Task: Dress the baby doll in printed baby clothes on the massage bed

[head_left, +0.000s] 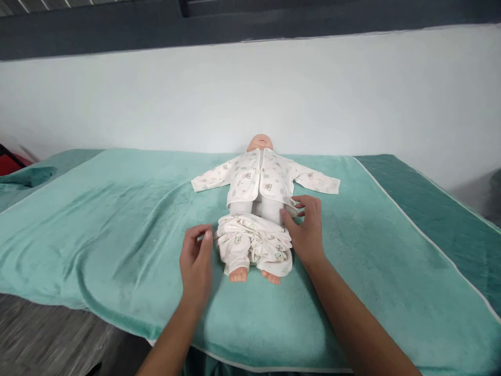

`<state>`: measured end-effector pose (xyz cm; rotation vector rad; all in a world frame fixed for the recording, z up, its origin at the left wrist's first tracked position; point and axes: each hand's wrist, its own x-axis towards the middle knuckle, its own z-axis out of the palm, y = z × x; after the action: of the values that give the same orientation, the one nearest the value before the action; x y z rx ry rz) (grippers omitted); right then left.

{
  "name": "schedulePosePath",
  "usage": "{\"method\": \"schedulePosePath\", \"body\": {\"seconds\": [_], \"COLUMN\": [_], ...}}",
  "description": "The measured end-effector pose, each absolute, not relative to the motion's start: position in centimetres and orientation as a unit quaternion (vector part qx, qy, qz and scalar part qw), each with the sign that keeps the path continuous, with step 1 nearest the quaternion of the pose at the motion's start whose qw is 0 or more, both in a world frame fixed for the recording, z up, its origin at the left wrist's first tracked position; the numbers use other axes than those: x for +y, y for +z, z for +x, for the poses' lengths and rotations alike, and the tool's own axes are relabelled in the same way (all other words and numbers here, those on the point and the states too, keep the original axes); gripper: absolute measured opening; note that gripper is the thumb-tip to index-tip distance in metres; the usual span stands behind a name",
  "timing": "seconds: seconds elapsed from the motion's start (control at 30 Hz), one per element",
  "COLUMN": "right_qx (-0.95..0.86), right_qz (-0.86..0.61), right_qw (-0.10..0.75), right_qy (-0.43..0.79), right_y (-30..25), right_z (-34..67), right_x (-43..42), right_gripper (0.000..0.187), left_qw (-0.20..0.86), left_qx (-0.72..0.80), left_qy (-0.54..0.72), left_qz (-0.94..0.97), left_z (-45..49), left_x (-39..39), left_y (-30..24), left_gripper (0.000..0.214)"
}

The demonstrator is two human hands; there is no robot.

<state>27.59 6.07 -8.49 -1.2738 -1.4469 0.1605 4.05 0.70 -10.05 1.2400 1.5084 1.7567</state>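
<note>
Both sets of fingers (307, 199) apart: left hand (194, 259) left of pants (253, 237), right hand (309, 231) at jacket hem (276, 199). Pants bunch on doll's (271, 209) lower legs; likely light, soft, pinch waistband sides.

The single camera sat on the person's head, looking forward and down from the near side of a turquoise plush blanket (117, 271). Two bare forearms (344, 297) ran up from the bottom edge, closest to the lens. A little farther off, around the middle of the view, lay a baby doll (271, 209) in white printed cotton clothes, feet toward the camera, head away. Behind it, the smooth white wall (250, 94) faced the lens, topped by a dark grey horizontal band (313, 18); grey floor (31, 334) showed at lower left.
</note>
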Motion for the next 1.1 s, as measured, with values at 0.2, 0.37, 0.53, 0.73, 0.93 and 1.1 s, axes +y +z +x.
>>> {"method": "schedulePosePath", "body": {"seconds": [0.2,0.37,0.53,0.73,0.93,1.1], "right_qx": [-0.782,-0.803,-0.774,-0.759,-0.783,-0.728], "right_qz": [-0.512,-0.541,-0.533,-0.498,-0.487,-0.496], "right_qw": [0.351,0.241,0.335,0.389,0.358,0.426], "right_qy": [-0.059,-0.067,0.058,0.159,0.149,0.205], "right_y": [-5.1,-3.7,-4.6,-4.4,-4.2,-4.5], "right_z": [27.4,25.6,26.0,26.8,26.1,26.2], "right_x": [10.0,12.7,12.3,11.5,11.5,11.3], "right_gripper": [0.012,0.014,0.027,0.022,0.014,0.011], "left_qw": [0.364,0.142,0.0,0.127,0.181,0.247], "left_qx": [0.503,0.467,0.485,0.478,0.475,0.506], "left_qy": [0.438,0.227,0.261,0.436,0.365,0.469], "left_qz": [0.65,0.843,0.835,0.752,0.78,0.681], "left_z": [4.1,6.4,7.6,6.3,6.6,6.7], "left_x": [10.3,13.2,13.7,13.7,13.6,13.3], "left_y": [-4.7,-2.3,-3.8,-5.7,-5.6,-5.9], "left_gripper": [0.037,0.044,0.016,0.02,0.013,0.021]}}
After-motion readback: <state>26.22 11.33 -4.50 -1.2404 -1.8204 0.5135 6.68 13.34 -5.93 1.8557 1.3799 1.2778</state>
